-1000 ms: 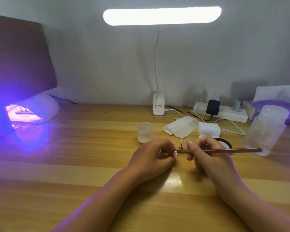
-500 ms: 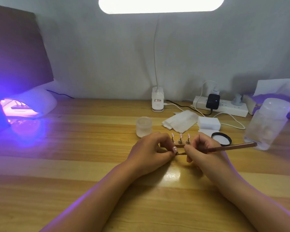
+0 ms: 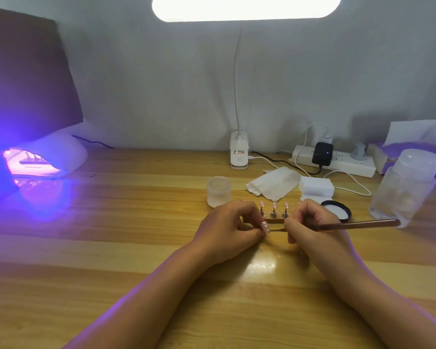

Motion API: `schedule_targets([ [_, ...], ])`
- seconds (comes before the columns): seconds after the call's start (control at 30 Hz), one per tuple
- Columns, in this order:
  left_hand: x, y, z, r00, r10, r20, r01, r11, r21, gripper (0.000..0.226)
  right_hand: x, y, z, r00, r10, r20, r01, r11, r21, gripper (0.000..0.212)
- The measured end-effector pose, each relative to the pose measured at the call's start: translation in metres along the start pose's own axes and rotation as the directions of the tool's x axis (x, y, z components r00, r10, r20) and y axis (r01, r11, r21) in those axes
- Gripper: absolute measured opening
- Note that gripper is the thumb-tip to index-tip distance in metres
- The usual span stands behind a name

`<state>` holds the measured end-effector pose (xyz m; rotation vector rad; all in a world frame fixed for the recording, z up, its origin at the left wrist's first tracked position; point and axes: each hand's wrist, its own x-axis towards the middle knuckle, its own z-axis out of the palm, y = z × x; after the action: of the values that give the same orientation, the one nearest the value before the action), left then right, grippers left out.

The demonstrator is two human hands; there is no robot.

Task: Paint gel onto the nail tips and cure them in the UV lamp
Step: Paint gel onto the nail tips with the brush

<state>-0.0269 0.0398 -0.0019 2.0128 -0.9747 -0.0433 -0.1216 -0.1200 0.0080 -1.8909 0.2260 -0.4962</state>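
pink on the tip (image 3: 265, 227), pinched in the curled fingers of the left hand (image 3: 227, 227), low over the counter (image 3: 111, 222) and just in front of the stand (image 3: 275, 219). grasps the brush (image 3: 358, 224) pen-fashion in the right hand (image 3: 312, 230), bristle end aimed at that tip; too small to tell whether touching. reads as mid-coat on one tip, with more to go. to do it well: plant both wrists on the counter, hold the tip by its edges, pull thin strokes from base toward free end, stay off the sidewalls, and keep gel away from skin. better also to reload little and often than to flood. worth shielding wet gel from the violet glow of the lamp (image 3: 58, 157) far off to the left, to avoid early setting; a guess only. on the stand, between the hands, three more tips upright on pegs. inside the lit lamp, what looks like a second stand with pegs, presumably curing. just behind the left hand, a frosted jar (image 3: 219, 191), seemingly uncapped, contents not readable, likely the gel. near the right hand, a black-rimmed lid (image 3: 336, 210) flat on the counter. farther right, a clear bottle (image 3: 405, 187), capped, something pale inside; cannot say what. behind the stand, wipes (image 3: 275, 182) and a white block of pads (image 3: 316, 186).
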Motion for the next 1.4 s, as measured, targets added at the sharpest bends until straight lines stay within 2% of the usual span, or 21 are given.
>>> schedule_targets([
  [0.13,-0.0007,-0.0005,0.0002,1.000,0.002,-0.001,-0.002,1.000,0.000,0.009,0.0008,-0.0019,-0.0014,0.999,0.036,-0.010,-0.034,0.986,0.161,0.020],
  [0.27,0.0011,-0.0026,-0.0002,1.000,-0.006,-0.012,0.007,1.000,0.010,0.019,-0.0010,-0.0028,0.0024,0.997,-0.020,0.076,0.019,1.000,0.016,0.017],
  [0.47,0.0008,-0.0026,-0.0002,1.000,-0.009,-0.004,0.009,1.000,0.017,0.014,-0.0004,-0.0029,0.0003,1.000,-0.012,0.019,0.014,0.995,-0.099,0.010],
  [0.63,0.0007,-0.0022,-0.0001,1.000,-0.002,-0.001,0.002,1.000,0.015,0.011,0.0006,-0.0004,0.0004,0.998,0.034,-0.061,-0.028,0.996,0.087,0.021],
  [0.77,-0.0001,-0.0008,-0.0011,1.000,0.005,0.006,-0.005,1.000,0.018,0.007,-0.0013,-0.0046,-0.0011,0.999,0.017,-0.044,-0.009,0.985,0.170,0.033],
  [0.93,-0.0005,-0.0012,-0.0003,1.000,-0.006,0.005,0.006,1.000,0.005,0.007,-0.0016,-0.0076,-0.0022,1.000,0.009,-0.008,-0.007,0.975,0.220,0.028],
  [1.03,0.0003,-0.0024,0.0003,1.000,-0.013,0.001,0.013,1.000,0.007,0.008,-0.0002,-0.0031,-0.0014,1.000,0.025,0.002,-0.025,0.980,0.196,0.016],
  [1.23,0.0016,-0.0026,0.0002,1.000,-0.011,0.009,0.011,0.999,0.038,0.008,0.0020,0.0006,-0.0009,0.998,0.060,0.008,-0.060,0.988,0.139,0.019],
  [1.4,0.0014,-0.0019,0.0012,1.000,0.009,-0.007,-0.009,0.999,0.038,0.005,-0.0003,-0.0029,0.0005,1.000,0.018,0.021,-0.020,0.994,0.104,0.022],
])
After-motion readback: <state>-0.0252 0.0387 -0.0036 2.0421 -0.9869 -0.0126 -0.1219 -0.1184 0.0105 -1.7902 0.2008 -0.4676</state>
